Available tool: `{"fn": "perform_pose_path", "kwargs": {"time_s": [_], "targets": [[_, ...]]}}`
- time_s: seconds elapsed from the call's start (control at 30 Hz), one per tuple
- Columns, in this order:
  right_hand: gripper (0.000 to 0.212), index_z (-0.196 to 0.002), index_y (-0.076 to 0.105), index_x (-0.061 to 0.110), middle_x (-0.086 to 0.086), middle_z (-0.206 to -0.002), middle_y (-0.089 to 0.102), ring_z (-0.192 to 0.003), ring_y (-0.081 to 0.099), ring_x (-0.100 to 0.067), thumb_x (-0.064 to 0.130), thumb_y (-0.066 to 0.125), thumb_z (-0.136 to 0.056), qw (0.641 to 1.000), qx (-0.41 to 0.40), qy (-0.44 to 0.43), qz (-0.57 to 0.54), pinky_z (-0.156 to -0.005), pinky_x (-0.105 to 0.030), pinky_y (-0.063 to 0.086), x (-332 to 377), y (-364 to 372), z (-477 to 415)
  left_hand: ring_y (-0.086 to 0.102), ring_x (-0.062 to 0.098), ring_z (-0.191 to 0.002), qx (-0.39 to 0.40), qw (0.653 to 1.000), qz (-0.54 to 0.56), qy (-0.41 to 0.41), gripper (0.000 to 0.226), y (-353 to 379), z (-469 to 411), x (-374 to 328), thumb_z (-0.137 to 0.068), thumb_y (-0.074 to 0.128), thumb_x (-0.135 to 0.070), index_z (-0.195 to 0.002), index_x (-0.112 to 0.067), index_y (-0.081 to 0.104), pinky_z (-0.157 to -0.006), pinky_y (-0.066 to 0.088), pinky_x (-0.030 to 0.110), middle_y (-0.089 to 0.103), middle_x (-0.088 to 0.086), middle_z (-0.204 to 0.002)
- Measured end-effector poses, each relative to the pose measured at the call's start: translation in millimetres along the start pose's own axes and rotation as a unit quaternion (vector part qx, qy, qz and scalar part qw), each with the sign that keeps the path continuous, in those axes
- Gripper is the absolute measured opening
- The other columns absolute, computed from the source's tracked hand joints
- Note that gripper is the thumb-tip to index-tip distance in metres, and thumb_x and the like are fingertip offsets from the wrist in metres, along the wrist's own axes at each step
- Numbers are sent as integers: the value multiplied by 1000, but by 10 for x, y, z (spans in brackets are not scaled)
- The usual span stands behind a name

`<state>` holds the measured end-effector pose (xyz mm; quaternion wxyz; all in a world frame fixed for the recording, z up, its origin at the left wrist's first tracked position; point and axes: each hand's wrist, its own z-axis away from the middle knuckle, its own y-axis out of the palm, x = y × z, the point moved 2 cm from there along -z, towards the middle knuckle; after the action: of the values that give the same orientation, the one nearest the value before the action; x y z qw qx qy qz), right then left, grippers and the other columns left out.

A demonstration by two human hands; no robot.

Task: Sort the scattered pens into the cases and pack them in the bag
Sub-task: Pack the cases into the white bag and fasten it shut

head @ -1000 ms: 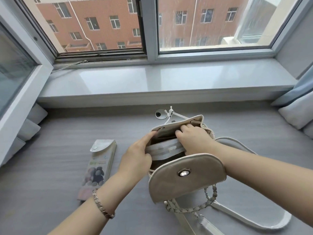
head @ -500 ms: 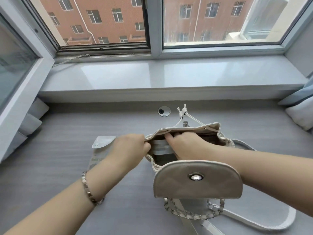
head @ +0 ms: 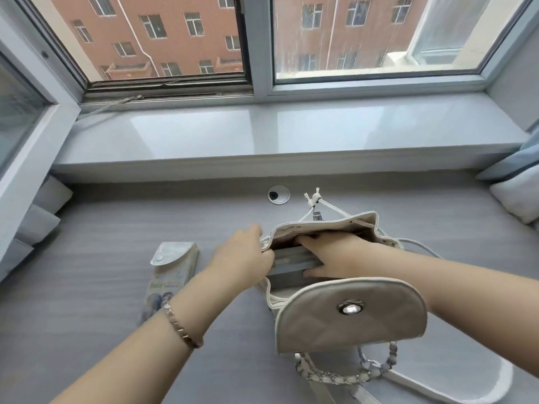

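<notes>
A cream quilted bag (head: 350,322) lies on the grey desk (head: 87,287), its flap folded toward me and its mouth open. A pale grey pen case (head: 291,262) lies half inside the mouth. My right hand (head: 329,258) rests flat on that case inside the bag, fingers wrapped over its right end. My left hand (head: 245,255) grips the bag's left rim, holding the mouth open. A second pen case (head: 170,275), with a printed picture and a snap flap, lies on the desk to the left of my left forearm.
A round cable grommet (head: 278,195) sits in the desk behind the bag. The drawstring toggle (head: 315,199) and chain strap (head: 344,374) trail from the bag. A grey windowsill (head: 262,135) runs across the back; cushions (head: 519,196) lie at the right edge.
The pen case has gone deeper into the bag under my right hand. My left hand has shifted along the bag's left rim, uncovering the printed case on the desk.
</notes>
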<state>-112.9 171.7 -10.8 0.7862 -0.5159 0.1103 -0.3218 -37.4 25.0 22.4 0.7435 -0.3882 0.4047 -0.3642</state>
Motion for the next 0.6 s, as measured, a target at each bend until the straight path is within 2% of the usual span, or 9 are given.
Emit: {"fn": "perform_pose_path", "kwargs": {"time_s": [0.1,0.13,0.2,0.3,0.33,0.37,0.43,0.5,0.6], "targets": [[53,-123,44,10,-14,-107,63,-88,63,-30,43,54,-84,986,-79,-35,146,-70,-34,48,48,-12,30,53,21,-99,-2,970,241,-9,27,127,-43,-79,-98,38,-28,-118,-19,54,-73,33,24,61,3,-111],[55,-112,55,10,-12,-88,67,-70,66,-26,47,64,-73,976,-102,-54,184,-58,-29,48,65,-4,24,52,21,-96,-22,964,263,-15,26,157,-46,-105,-99,37,-28,-114,-16,55,-70,30,24,60,2,-104],[58,-78,69,16,-1,-46,59,-33,53,-16,54,80,-36,959,-138,-61,238,-34,-15,33,126,-52,17,47,20,-88,-47,958,282,-31,27,187,-56,-112,-100,35,-26,-111,-12,54,-64,26,24,56,1,-97],[62,-65,72,16,1,-33,52,-23,45,-12,51,83,-15,960,-154,-44,228,-33,-10,16,144,-67,-60,48,21,-88,-49,953,298,-34,29,194,-79,-87,-100,34,-24,-108,-6,55,-72,33,28,61,10,-101],[63,-75,72,15,-3,-41,58,-29,52,-13,50,85,-24,961,-147,-42,228,-36,-14,17,203,-73,-56,50,23,-88,-52,955,290,-29,29,192,-80,-70,-99,35,-24,-106,-5,56,-74,35,30,62,12,-100],[64,-96,68,10,-9,-59,68,-46,63,-17,46,83,-45,969,-114,-43,215,-42,-18,24,224,-64,-79,51,25,-87,-54,958,280,-23,29,194,-84,-51,-99,35,-23,-103,-3,56,-73,36,32,62,13,-95],[56,-133,36,4,-20,-109,64,-93,65,-30,29,57,-87,982,-60,-14,179,-63,-30,41,180,35,-184,49,27,-79,-64,962,266,-16,29,201,-77,-19,-99,36,-23,-96,-2,56,-68,35,32,57,8,-79],[58,-139,22,9,-20,-126,52,-109,55,-35,34,47,-93,995,19,20,100,-82,-38,44,125,64,-189,48,27,-80,-77,966,247,-15,31,209,-77,-10,-99,37,-23,-92,-1,57,-65,29,31,56,8,-78],[61,-136,29,14,-15,-136,43,-120,46,-33,49,45,-89,999,22,34,-6,-98,-39,36,4,138,-103,54,32,-89,-103,962,254,-8,30,242,-62,-24,-99,37,-22,-93,-2,59,-71,37,34,64,13,-89]]}}
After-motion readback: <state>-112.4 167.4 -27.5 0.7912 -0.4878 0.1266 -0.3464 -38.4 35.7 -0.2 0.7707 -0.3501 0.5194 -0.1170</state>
